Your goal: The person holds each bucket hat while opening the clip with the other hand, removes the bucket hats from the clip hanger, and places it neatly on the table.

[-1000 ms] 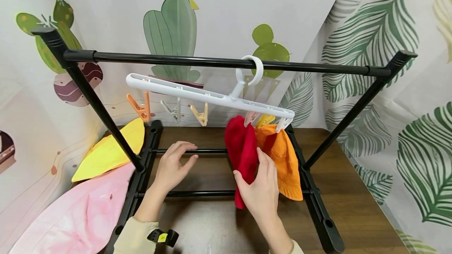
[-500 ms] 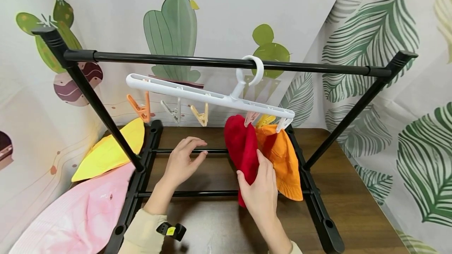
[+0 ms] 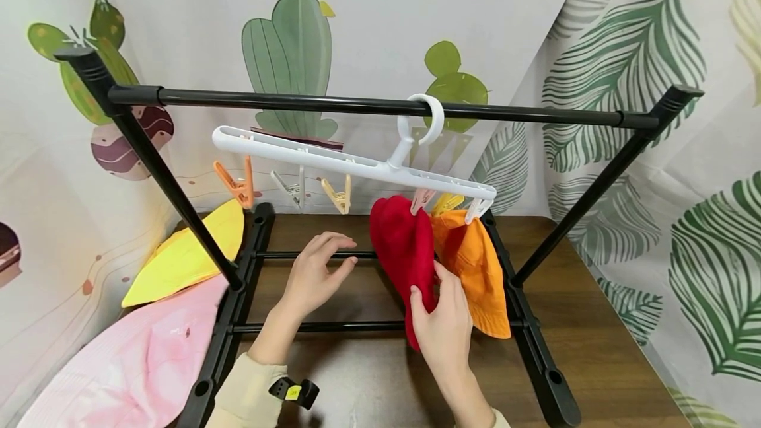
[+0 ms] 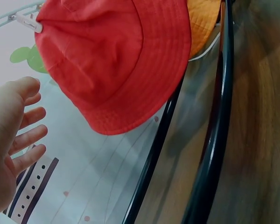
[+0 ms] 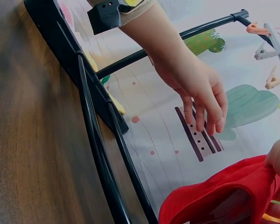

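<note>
A red bucket hat (image 3: 401,233) hangs by a pink clip (image 3: 422,199) from a white clip hanger (image 3: 351,162). My right hand (image 3: 444,322) pinches the hat's brim low on its right side, thumb in front, fingers mostly behind the cloth. In the left wrist view the hat (image 4: 107,60) shows its crown and wide brim side-on. To the left of it, my left hand (image 3: 315,275) hovers apart with loosely bent fingers, holding nothing. An orange hat (image 3: 478,276) hangs behind and right of the red one, under a yellow clip (image 3: 447,203) and a white clip (image 3: 477,210).
A black rack's top bar (image 3: 285,101) carries the hanger. Left of centre dangle an orange clip (image 3: 238,183), a grey-white clip (image 3: 291,187) and a pale yellow clip (image 3: 337,195). A yellow hat (image 3: 184,256) and a pink hat (image 3: 137,355) lie at the left. Patterned curtains stand behind.
My left hand has moved right, closer to the red hat. My right hand has drawn the brim slightly right and down, and the hat has turned to show more of its crown.
</note>
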{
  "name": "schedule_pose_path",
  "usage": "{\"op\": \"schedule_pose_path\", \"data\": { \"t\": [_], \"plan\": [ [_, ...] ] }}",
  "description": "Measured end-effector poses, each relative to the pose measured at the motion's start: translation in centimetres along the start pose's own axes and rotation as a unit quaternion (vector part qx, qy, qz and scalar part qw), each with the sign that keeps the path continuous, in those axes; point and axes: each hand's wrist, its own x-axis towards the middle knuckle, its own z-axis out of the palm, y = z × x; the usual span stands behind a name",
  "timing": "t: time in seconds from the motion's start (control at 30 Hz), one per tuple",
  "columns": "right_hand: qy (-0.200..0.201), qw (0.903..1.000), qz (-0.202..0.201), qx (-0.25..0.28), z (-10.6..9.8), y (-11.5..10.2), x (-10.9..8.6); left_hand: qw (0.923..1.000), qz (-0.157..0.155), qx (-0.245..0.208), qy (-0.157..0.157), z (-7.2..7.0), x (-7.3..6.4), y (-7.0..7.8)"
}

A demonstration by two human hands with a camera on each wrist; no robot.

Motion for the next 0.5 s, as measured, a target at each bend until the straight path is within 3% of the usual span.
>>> {"op": "schedule_pose_path", "data": {
  "t": [0.5],
  "plan": [
    [0.023,0.9992,-0.032,0.003,-0.1,1.0,0.0,0.9993,0.005,-0.023,-0.030,0.2,2.5,1.5]
  ]
}}
